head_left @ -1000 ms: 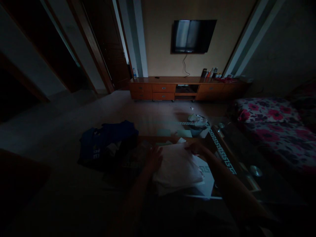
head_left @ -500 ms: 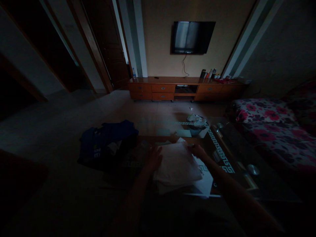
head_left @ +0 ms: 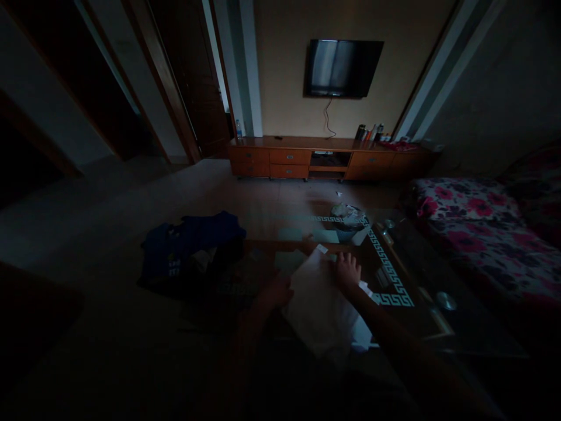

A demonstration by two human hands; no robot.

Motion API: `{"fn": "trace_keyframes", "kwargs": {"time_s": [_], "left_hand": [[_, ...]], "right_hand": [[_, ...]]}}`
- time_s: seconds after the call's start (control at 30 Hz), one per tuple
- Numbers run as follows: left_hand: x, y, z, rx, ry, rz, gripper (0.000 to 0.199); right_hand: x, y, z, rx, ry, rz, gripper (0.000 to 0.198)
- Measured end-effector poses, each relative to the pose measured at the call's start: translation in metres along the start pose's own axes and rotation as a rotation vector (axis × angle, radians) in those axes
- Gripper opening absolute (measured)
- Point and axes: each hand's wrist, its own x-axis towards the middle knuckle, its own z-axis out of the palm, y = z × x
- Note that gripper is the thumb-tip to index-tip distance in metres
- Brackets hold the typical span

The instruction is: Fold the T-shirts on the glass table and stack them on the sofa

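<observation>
A white folded cloth (head_left: 313, 292), probably a garment, lies tilted in front of me at the near side of the glass-topped table (head_left: 397, 300). A small pale tag (head_left: 322, 248) stands out at its far corner. My left hand (head_left: 278, 291) is closed on the cloth's left edge, though its fingers are dim. Across from it, my right hand (head_left: 349, 270) grips the upper right edge with bent fingers. More white material (head_left: 363, 333) shows beneath and to the right of the cloth. The cloth's near end fades into shadow.
A dark blue garment (head_left: 193, 237) lies in a heap at the table's left. Beyond the table's far right is a basket (head_left: 348, 234) with a plastic liner. A flowered sofa (head_left: 477, 216) flanks the right side. A low wooden cabinet (head_left: 289, 156) stands under the wall television (head_left: 344, 68).
The white cloth has turned from lying squarely to a slanted position, its near end lower. My right hand has shifted its hold on the upper edge; my left hand has moved slightly down and right.
</observation>
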Motion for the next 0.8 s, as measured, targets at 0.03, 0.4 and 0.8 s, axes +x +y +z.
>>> {"fn": "trace_keyframes", "kwargs": {"time_s": [0.03, 0.4, 0.8], "left_hand": [[-0.003, -0.001, -0.002, -0.014, -0.055, 0.026, 0.039], [-0.017, -0.017, -0.006, -0.047, -0.149, 0.002, 0.035], [-0.017, -0.016, -0.005, -0.031, -0.124, -0.048, 0.038]], "right_hand": [[-0.009, -0.012, 0.008, -0.024, 0.03, -0.017, 0.058], [-0.013, -0.049, 0.046, -0.017, -0.075, -0.288, 0.074], [-0.053, -0.053, 0.057, -0.066, 0.095, -0.181, 0.072]]}}
